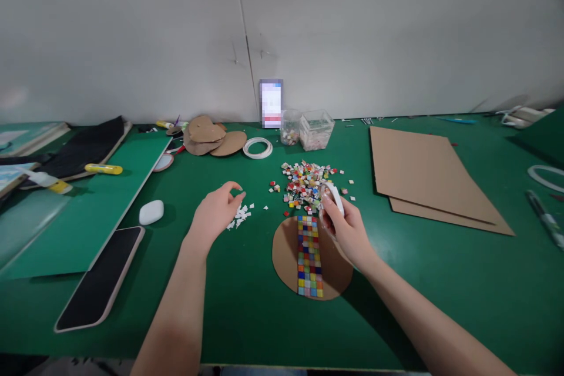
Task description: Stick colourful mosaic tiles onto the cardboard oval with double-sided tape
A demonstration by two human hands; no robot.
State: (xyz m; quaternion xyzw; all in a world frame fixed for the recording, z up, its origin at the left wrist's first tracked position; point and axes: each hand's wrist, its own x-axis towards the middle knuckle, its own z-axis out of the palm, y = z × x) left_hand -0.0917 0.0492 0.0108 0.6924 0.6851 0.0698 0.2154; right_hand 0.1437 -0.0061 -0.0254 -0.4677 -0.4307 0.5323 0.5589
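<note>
My right hand (350,232) is closed around a white roll of tape (336,200), held above the upper right of a round cardboard disc (284,255). A band of coloured mosaic tiles (310,258) in several rows runs down the disc's middle. My left hand (218,210) hovers by a scatter of small white scraps (240,217), its thumb and forefinger curved with a small gap; nothing shows between them. Just beyond the disc lies a heap of loose mosaic tiles (304,185), partly hidden by the tape roll.
At the back stand a clear box (317,130), a clear cup (290,129) and a lit phone (271,104). Cardboard discs (205,138) and a white ring (258,148) lie at back left. Cardboard sheets (423,176) are right; a dark phone (101,282) and white case (151,211) left.
</note>
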